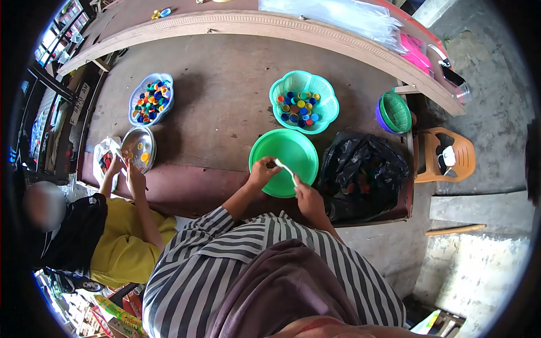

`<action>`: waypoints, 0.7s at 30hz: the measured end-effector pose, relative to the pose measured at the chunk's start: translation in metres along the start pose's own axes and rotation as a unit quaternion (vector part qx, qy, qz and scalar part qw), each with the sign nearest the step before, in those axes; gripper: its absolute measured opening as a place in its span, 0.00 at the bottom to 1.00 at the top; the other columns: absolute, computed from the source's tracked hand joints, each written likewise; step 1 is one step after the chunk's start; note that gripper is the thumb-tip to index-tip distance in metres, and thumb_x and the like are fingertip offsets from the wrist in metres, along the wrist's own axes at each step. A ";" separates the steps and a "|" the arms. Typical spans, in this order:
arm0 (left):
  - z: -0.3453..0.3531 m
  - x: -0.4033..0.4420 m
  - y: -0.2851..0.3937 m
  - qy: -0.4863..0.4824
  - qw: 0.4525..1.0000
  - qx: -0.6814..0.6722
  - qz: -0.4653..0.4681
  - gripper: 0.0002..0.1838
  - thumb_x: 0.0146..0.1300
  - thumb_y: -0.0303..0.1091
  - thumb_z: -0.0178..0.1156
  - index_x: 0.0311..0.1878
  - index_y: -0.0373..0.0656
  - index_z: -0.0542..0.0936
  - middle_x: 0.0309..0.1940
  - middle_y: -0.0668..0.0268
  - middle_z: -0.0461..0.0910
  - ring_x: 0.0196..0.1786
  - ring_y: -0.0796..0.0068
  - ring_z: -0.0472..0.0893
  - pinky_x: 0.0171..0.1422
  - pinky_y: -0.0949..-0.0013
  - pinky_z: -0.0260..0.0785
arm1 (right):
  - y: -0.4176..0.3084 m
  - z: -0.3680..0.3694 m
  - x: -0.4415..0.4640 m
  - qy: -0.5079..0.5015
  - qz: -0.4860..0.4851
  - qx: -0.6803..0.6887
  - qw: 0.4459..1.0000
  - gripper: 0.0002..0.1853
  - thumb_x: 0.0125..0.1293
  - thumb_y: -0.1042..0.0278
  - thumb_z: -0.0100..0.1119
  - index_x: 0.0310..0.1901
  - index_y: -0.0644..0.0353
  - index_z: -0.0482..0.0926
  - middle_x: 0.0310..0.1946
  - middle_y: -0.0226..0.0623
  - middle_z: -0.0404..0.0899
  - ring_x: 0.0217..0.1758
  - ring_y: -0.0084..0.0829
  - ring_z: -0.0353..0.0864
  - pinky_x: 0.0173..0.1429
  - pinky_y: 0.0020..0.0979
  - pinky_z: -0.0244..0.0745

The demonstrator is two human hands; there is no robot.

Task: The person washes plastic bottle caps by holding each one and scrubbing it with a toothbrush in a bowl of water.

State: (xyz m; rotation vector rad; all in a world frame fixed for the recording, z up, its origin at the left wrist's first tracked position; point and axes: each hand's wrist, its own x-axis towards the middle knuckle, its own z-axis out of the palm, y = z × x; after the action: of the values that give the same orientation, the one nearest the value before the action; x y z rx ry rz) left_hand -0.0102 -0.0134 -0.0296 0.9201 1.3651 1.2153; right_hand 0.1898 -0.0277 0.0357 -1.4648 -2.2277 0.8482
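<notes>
Over the round green basin [298, 147], both my hands are raised close together. My left hand [262, 173] has its fingers closed around something small at the head end of a white brush-like tool [285, 168]; the small object is mostly hidden. My right hand [307, 197] grips the handle end of that white tool. Just behind the basin stands a turquoise basket [328, 93] with many coloured bottle caps [301, 103]. To the right of the basin lies an open black plastic bag [336, 169] with more caps inside.
At the left, a co-worker's hands [133, 179] work beside a metal bowl [147, 135] and a white bag [99, 152]. A light blue basket [133, 101] holds caps. Nested green and purple baskets [395, 112] sit at the right edge, near an orange stool [465, 155].
</notes>
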 end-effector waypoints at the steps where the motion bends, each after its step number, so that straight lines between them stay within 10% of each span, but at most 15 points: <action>1: 0.001 0.002 -0.002 0.014 0.998 0.018 0.055 0.14 0.53 0.28 0.67 0.42 0.32 0.78 0.32 0.66 0.81 0.34 0.81 0.78 0.41 0.76 0.72 | 0.001 0.000 -0.001 -0.012 -0.025 -0.020 0.999 0.23 0.65 0.70 0.49 0.63 0.51 0.67 0.33 0.48 0.78 0.38 0.48 0.79 0.40 0.41 0.72; 17: 0.000 -0.004 0.009 -0.009 0.999 0.051 0.010 0.14 0.55 0.26 0.66 0.44 0.31 0.77 0.34 0.64 0.80 0.37 0.79 0.79 0.43 0.77 0.73 | -0.001 -0.014 0.000 -0.070 0.013 0.018 0.997 0.22 0.65 0.67 0.48 0.63 0.50 0.68 0.34 0.49 0.79 0.38 0.49 0.79 0.40 0.43 0.71; 21: 0.003 -0.001 -0.003 0.001 0.985 -0.150 -0.081 0.13 0.61 0.30 0.62 0.45 0.32 0.76 0.36 0.65 0.79 0.39 0.79 0.79 0.46 0.76 0.73 | 0.016 -0.009 0.007 -0.009 0.052 0.008 0.999 0.22 0.66 0.67 0.46 0.62 0.53 0.68 0.38 0.52 0.77 0.39 0.49 0.79 0.42 0.42 0.72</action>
State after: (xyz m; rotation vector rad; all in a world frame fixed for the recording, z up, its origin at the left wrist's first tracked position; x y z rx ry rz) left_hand -0.0067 -0.0146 -0.0318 0.5857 1.1938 1.2543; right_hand 0.2037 -0.0136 0.0318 -1.5838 -2.1672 0.9140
